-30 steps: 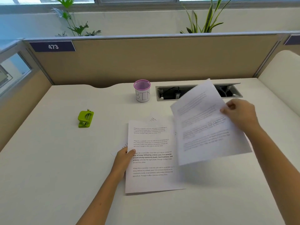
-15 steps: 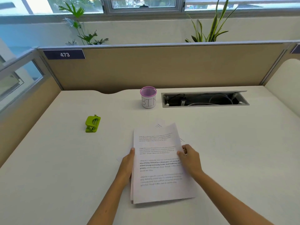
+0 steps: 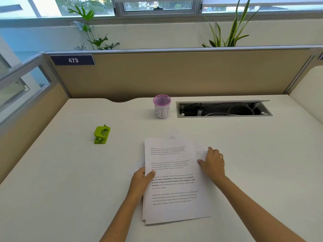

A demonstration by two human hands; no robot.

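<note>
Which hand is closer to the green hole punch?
Left. The left hand holds the paper stack at its left edge, the side toward the hole punch; the right hand rests at its right edge, farther off.

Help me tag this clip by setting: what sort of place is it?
Most likely an office cubicle: beige partition panels wall the desk, a number plate reads 473, and a cable tray is sunk into it beyond the printed sheets.

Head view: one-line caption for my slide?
Left hand pinches the paper stack at its left edge; right hand rests on a stray sheet jutting from under it, on a white desk.
</note>
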